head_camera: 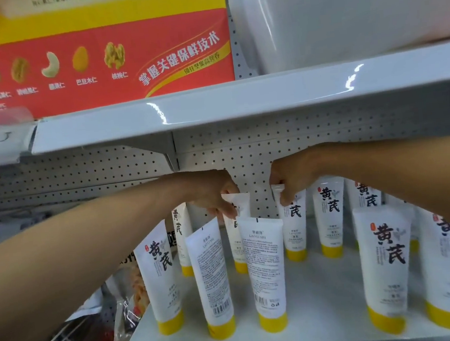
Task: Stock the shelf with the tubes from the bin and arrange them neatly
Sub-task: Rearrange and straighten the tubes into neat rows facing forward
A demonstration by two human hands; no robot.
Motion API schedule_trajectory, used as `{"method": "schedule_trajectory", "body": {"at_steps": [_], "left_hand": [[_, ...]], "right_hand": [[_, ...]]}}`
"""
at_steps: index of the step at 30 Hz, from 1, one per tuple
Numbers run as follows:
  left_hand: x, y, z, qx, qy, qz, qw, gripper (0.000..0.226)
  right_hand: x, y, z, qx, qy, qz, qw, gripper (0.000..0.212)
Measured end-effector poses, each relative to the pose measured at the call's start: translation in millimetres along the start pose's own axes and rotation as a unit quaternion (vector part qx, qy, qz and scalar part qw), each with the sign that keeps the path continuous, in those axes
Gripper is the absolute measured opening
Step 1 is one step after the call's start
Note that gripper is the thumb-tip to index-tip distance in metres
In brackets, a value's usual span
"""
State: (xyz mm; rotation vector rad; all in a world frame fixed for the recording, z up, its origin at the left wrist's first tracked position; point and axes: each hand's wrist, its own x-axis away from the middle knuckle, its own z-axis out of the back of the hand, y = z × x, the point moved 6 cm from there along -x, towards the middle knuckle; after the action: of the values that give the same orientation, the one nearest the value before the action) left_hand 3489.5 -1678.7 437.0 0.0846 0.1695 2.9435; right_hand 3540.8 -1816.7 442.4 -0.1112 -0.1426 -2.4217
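Note:
Several white tubes with yellow caps stand cap-down on the white shelf point(321, 295). My left hand point(215, 196) pinches the crimped top of a back-row tube point(237, 240). My right hand point(290, 177) pinches the top of the neighbouring back-row tube point(294, 227). In the front row, two tubes point(268, 273) show their printed backs, while a left tube point(160, 281) and right tubes point(384, 267) show black brush lettering. The bin is not in view.
A white shelf board point(239, 105) runs overhead, just above both forearms, with a red and yellow nut box point(97, 59) and a white plastic container point(340, 13) on it. Pegboard point(244, 152) backs the shelf. Packaged goods point(121, 304) hang lower left.

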Motion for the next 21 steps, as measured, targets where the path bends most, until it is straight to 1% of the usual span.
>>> {"method": "schedule_trajectory", "body": {"at_steps": [2, 5, 6, 8, 9, 14, 17, 21], "left_hand": [[-5, 0, -1, 0.026, -0.001, 0.005, 1.0, 0.022], [-12, 2, -4, 0.036, 0.001, 0.008, 0.999, 0.019], [-15, 3, -4, 0.041, 0.002, 0.006, 0.999, 0.016], [-18, 8, -5, 0.046, 0.003, -0.003, 0.999, 0.008], [-20, 10, -5, 0.047, 0.002, -0.007, 0.999, 0.008], [-29, 17, -7, 0.056, 0.0, -0.015, 0.998, 0.007], [-31, 16, -7, 0.064, 0.003, -0.012, 0.998, 0.013], [-33, 15, -7, 0.059, -0.002, -0.013, 0.998, 0.008]], "right_hand": [[2, -2, -1, -0.011, -0.006, 0.013, 1.0, 0.012], [7, -6, 0, -0.017, 0.003, 0.021, 1.0, 0.02], [7, -6, 0, -0.024, 0.004, 0.023, 0.999, 0.018], [7, -6, -1, -0.039, 0.002, 0.027, 0.999, 0.008], [7, -6, -1, -0.046, -0.001, 0.027, 0.999, 0.007], [10, -5, -2, -0.063, 0.0, 0.02, 0.998, 0.025], [10, -5, -3, -0.064, 0.0, 0.019, 0.998, 0.024], [9, -5, -3, -0.056, 0.003, 0.022, 0.998, 0.019]]}}
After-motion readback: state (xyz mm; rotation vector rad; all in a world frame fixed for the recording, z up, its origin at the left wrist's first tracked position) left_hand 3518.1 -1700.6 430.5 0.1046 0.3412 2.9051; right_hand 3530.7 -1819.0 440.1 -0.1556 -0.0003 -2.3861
